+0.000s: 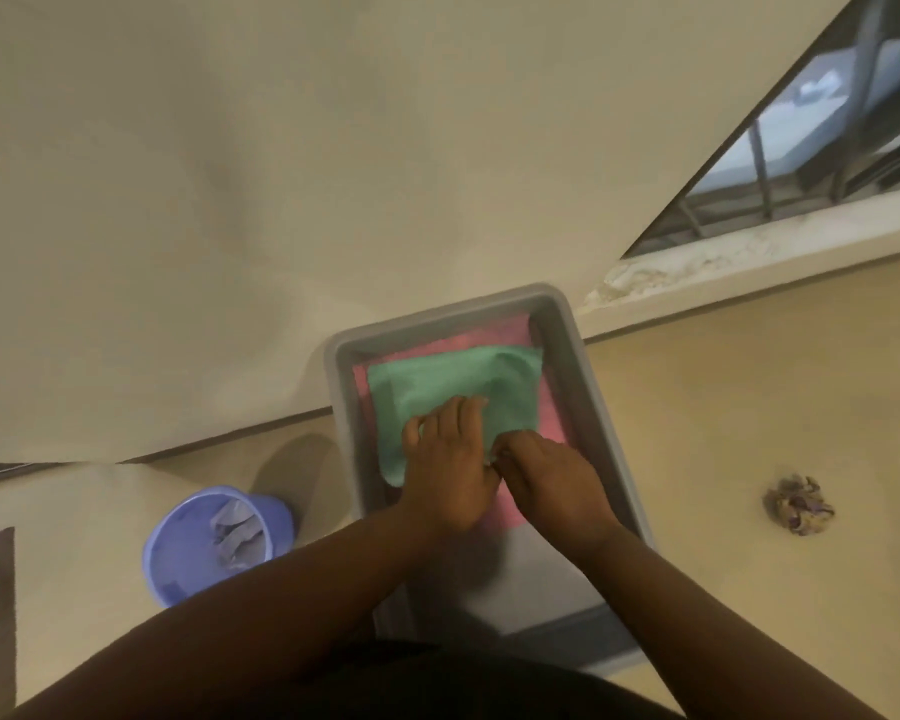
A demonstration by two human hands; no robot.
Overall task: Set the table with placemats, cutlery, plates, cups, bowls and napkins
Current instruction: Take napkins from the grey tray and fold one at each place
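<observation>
A grey plastic bin (588, 376) stands on the floor against the wall. Inside it a folded green cloth (453, 379) lies on top of a pink cloth (549, 407). My left hand (445, 470) lies on the green cloth's near part with its fingers spread over the fabric. My right hand (554, 478) is beside it at the cloth's near right corner, fingers curled down at the edge; whether it pinches the cloth is not clear. The two hands touch each other.
A blue bucket (178, 553) with a grey rag inside stands on the floor to the left of the bin. A crumpled wad (798, 504) lies on the floor at the right. A window with bars (780, 163) is in the wall at the upper right.
</observation>
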